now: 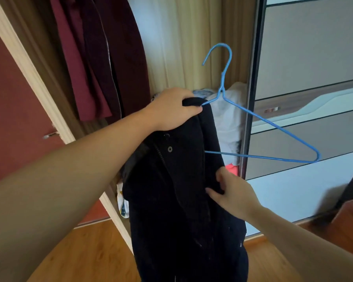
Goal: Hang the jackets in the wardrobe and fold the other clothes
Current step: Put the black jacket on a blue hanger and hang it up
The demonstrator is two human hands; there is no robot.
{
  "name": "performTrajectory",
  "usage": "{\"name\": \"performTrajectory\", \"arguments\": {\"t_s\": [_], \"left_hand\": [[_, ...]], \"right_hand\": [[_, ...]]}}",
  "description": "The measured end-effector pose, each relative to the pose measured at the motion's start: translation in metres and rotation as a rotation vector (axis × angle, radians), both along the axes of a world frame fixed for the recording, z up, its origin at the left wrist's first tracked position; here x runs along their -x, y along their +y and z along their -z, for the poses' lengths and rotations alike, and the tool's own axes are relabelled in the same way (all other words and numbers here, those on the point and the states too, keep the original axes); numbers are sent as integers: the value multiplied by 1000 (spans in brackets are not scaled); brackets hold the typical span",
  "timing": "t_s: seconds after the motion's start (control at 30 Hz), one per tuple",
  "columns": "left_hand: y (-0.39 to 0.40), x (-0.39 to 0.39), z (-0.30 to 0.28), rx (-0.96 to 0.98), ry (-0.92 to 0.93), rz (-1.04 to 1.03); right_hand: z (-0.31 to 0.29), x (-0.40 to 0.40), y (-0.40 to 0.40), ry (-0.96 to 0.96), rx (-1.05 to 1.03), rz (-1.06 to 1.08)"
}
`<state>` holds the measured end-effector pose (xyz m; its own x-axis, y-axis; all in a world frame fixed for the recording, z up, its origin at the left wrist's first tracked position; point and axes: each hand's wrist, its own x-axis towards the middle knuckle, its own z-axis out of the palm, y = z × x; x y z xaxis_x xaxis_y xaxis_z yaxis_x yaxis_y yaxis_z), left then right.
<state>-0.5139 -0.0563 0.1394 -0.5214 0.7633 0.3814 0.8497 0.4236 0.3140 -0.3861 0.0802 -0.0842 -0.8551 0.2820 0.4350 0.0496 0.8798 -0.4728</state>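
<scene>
A black jacket point(183, 200) hangs in front of me, half on a blue wire hanger point(273, 124). The hanger's left arm is inside the jacket's shoulder; its right arm and hook stick out bare to the right. My left hand point(171, 110) grips the jacket's shoulder over the hanger's left end. Lower down, my right hand point(232, 192) pinches the jacket's front edge between thumb and fingers. Behind stands the open wardrobe point(192, 47).
Dark red garments point(102, 58) hang at the wardrobe's left. A pale curtain-like cloth hangs at its back, with a white bundle point(228, 119) and other clothes below. A sliding mirror door point(314, 98) is on the right. Wooden floor point(86, 251) lies below.
</scene>
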Motion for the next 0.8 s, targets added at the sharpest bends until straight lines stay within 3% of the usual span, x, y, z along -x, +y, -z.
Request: {"name": "performTrajectory", "arguments": {"t_s": [0.1, 0.23, 0.43, 0.6, 0.7, 0.8], "left_hand": [[-12, -10, -23, -60, 82, 21], [-41, -10, -38, -145, 136, 61], [-100, 16, -18, -129, 122, -27], [-138, 41, 7, -46, 168, -133], [-148, 48, 21, 37, 233, -198], [-146, 51, 31, 73, 324, -314]], "right_hand": [[13, 17, 9, -121, 149, 147], [16, 34, 22, -216, 142, 190], [-16, 42, 59, 109, 344, 195], [-72, 48, 80, 171, 410, 56], [-105, 48, 83, 148, 361, 68], [-131, 49, 79, 119, 144, 112]]}}
